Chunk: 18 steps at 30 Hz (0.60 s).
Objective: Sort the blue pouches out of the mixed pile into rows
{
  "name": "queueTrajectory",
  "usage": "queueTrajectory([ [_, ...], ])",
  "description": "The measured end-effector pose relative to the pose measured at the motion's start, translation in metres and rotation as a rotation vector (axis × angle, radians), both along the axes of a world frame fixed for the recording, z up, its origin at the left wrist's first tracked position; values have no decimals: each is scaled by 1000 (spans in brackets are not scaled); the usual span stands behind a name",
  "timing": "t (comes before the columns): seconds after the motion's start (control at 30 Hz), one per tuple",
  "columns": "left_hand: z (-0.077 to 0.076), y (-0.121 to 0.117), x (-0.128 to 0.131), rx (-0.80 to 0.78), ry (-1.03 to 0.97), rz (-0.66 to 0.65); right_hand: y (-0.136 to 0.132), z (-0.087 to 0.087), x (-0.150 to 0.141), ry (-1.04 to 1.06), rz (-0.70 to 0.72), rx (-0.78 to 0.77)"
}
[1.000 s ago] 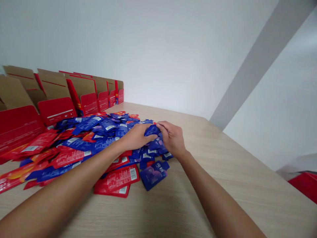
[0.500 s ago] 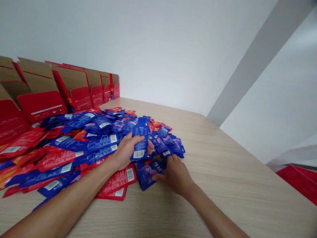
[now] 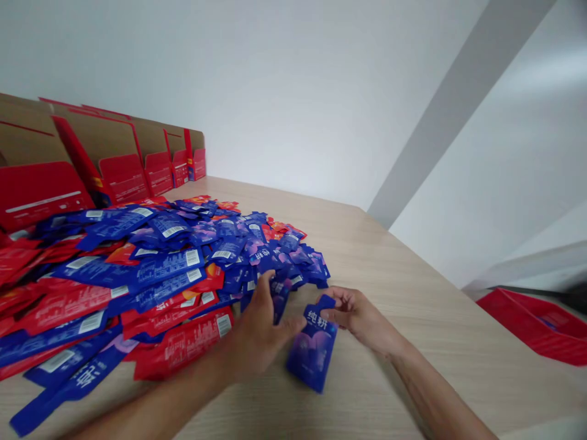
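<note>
My right hand [image 3: 353,315] pinches a blue pouch [image 3: 312,351] with white lettering and a purple pattern by its narrow top end. This pouch hangs tilted over the table. My left hand [image 3: 259,327], slightly blurred, is turned sideways with its thumb pointing at that pouch. Another dark blue pouch [image 3: 280,298] shows between its thumb and fingers, gripped there; the palm side is partly hidden. Beyond and left of my hands spreads a heap of blue pouches [image 3: 169,269] and red pouches [image 3: 183,348], many with white barcodes.
Open red cardboard boxes [image 3: 121,177] with brown insides stand in a row along the wall at the left. Pale wood tabletop [image 3: 389,281] extends to the right. Past its right edge lies a red open container [image 3: 527,324].
My right hand has lifted the lettered pouch off the table by its top end. My left hand has turned and come nearer to it with its own pouch. The view has shifted right.
</note>
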<state>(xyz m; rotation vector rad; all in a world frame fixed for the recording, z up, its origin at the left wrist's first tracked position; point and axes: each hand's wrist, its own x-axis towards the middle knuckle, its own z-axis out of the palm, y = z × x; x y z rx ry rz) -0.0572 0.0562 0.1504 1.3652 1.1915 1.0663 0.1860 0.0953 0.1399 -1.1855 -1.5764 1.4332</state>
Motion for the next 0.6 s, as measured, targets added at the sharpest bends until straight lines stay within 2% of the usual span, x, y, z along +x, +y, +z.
queueTrajectory([
  [0.07, -12, -12, 20, -9, 109, -73, 0, -8, 11, -10, -6, -38],
  [0.13, -19, -19, 36, -6, 186, -88, -1, -20, 13, -23, -69, 14],
  [0.2, -21, -22, 42, 9, 245, -72, -4, -30, 13, -99, -166, 132],
  [0.27, -18, -23, 39, 18, 294, -126, -13, -35, 11, -254, -272, 286],
  [0.33, -16, -25, 30, 36, 357, -222, -29, -37, 10, -448, -356, 472],
  [0.4, -15, -28, 21, 57, 419, -251, -52, -40, 6, -629, -398, 624],
  [0.47, -14, -33, 18, 82, 441, -242, -77, -45, -1, -761, -361, 664],
  [0.6, -12, -39, 17, 69, 473, -350, -110, -61, -13, -903, -176, 544],
])
